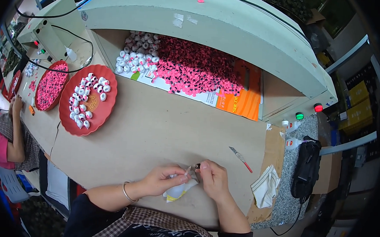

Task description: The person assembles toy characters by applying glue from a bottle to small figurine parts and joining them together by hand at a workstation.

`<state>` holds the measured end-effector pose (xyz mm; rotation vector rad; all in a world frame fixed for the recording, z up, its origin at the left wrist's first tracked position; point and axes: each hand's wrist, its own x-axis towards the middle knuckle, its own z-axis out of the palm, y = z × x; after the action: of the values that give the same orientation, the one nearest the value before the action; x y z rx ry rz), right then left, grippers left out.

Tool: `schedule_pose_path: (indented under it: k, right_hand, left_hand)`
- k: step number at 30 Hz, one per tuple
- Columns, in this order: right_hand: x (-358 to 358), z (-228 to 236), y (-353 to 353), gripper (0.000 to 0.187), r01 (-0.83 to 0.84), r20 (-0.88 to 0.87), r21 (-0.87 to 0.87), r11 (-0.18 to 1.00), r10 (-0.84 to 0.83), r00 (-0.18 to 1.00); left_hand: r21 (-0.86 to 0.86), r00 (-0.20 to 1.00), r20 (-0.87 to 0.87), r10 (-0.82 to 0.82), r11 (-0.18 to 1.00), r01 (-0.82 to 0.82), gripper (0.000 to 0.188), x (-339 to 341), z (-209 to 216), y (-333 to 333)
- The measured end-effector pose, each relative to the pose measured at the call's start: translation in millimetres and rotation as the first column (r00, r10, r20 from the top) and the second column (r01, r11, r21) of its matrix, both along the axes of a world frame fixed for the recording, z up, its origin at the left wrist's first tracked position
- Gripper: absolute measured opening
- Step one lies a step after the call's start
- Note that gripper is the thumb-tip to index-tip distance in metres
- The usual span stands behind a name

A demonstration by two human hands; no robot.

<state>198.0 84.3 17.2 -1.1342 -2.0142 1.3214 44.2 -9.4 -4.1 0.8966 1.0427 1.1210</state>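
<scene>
While left hand point(164, 181) pinches a pale tip point(188, 170) and right hand point(213, 180) a dark bit point(198, 166), right of plate point(101, 117), keep both steady.

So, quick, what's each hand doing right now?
Left hand: closed on a small pale thing, too small to identify.
Right hand: closed, pinching a small dark piece.

The round tray point(100, 117) looks smooth plastic, the tabletop point(155, 131) matt, the bangle point(125, 192) metal.
</scene>
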Motion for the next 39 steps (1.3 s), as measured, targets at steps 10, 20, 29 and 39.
schedule_pose_path:
  k: [10,20,29,39]
  right_hand:
    - [0,-3,-2,0.034,-0.039,0.036,0.077,0.996,0.037,0.999]
    - [1,3,-2,0.035,-0.043,0.068,0.025,0.999,0.041,0.997]
    - [40,12,10,0.025,0.031,0.432,0.349,0.937,-0.190,0.882]
    - [11,10,-34,0.037,-0.231,-0.439,-0.456,0.860,0.009,0.898]
  left_hand:
    - [0.030,1.000,0.003,-0.013,0.999,0.013,0.021,1,0,0]
    - [0.008,1.000,-0.015,-0.021,1.000,0.021,0.020,1,5,0]
    - [-0.002,0.999,-0.037,-0.008,1.000,0.008,0.017,0,7,1]
    - [-0.048,0.976,0.071,0.205,0.978,-0.202,0.023,5,18,8]
